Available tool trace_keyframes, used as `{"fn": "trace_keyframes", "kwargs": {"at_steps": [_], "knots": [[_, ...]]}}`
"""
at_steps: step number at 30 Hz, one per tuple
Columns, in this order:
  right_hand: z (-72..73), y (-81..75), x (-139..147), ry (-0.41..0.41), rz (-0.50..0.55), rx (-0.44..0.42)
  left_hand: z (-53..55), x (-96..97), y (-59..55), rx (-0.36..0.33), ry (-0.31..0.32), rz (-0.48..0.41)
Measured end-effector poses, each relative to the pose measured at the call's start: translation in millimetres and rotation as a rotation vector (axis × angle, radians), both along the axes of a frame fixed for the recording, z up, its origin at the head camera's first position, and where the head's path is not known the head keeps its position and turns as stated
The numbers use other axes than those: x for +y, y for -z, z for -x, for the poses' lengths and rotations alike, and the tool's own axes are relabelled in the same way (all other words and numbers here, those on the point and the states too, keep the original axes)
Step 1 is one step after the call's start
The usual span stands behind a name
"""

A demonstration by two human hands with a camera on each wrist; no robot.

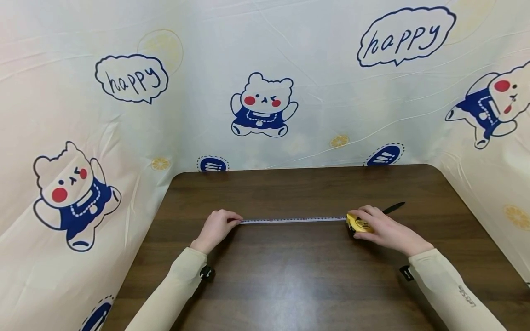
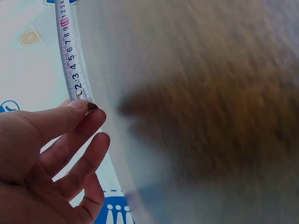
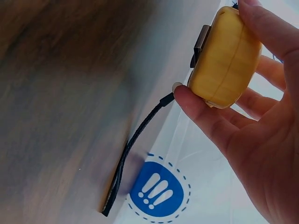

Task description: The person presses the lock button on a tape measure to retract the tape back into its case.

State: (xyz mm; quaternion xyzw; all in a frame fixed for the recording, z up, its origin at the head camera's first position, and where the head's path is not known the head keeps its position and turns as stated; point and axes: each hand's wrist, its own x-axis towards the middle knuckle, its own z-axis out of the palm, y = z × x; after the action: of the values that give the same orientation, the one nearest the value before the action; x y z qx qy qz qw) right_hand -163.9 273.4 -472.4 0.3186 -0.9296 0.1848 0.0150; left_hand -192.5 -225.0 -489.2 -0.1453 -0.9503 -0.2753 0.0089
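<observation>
A yellow tape measure [image 1: 357, 224] is held in my right hand [image 1: 385, 231], with the thumb on one side of the case and fingers on the other. Its white blade [image 1: 290, 220] stretches leftward in a straight line above the brown table. My left hand [image 1: 215, 228] pinches the hooked end of that blade between thumb and finger. Close up in the left wrist view, the blade [image 2: 70, 56] shows its low numbers near the fingertips. In the right wrist view the case [image 3: 226, 58] carries a metal clip [image 3: 200, 45] and a black wrist strap [image 3: 133, 140].
The brown wooden table [image 1: 273, 271] has rounded far corners. A pale curtain [image 1: 323, 101] printed with bears and lettering hangs behind it and along both sides. Small black devices [image 1: 407, 273] sit at both wrists.
</observation>
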Motion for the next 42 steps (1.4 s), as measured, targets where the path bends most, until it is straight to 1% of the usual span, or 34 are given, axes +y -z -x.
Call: {"fn": "trace_keyframes", "kwargs": {"at_steps": [9,17,28,36,42], "knots": [[0.4,0.2,-2.5,0.007,-0.009,-0.023,-0.2,6.3,-1.4,-0.002,0.003,0.003],[0.6,-1.1,-6.8,-0.011,-0.003,-0.018,-0.8,9.0,-0.4,0.031,0.024,-0.017],[0.4,-1.5,-11.2,-0.015,0.000,-0.028,-0.1,14.3,-0.9,0.012,0.021,-0.013],[2.3,1.0,-12.9,-0.011,-0.005,-0.047,1.3,19.3,2.2,0.003,0.021,-0.021],[2.3,1.0,-14.0,-0.008,-0.007,-0.064,0.1,23.2,2.2,0.009,0.028,-0.025]]}}
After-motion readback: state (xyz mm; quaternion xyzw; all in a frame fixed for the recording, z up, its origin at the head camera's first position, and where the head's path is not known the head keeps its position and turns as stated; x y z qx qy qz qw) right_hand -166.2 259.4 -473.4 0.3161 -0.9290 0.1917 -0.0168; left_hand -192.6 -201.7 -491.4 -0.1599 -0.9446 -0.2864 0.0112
